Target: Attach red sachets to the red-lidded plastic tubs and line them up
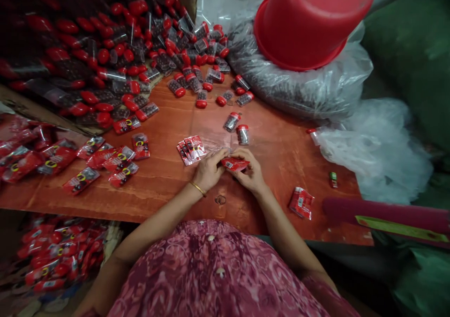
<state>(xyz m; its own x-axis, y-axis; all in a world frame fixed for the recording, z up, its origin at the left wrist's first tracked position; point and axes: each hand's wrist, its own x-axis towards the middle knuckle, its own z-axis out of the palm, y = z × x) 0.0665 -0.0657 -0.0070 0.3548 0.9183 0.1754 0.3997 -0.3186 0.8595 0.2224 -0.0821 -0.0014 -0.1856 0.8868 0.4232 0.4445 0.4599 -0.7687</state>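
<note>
Between my hands, just above the table, is a small red packet (236, 164). My left hand (210, 169) pinches its left end, and a gold bangle circles that wrist. On the other side my right hand (251, 173) curls its fingers round the right end. Two clear containers with red lids, one upright (243, 134) and one tilted (231, 121), are just beyond my fingertips. Left of my left hand lies a fanned stack of flat red packets (191, 149). Another flat red stack (301, 203) rests near the table's front edge at the right.
Many red-lidded containers (192, 81) spill from a box at the back left. Filled red packets (81, 180) lie on the left of the table (165, 186). A red tub (309, 26) stands on a plastic bag (298, 90) at the back right.
</note>
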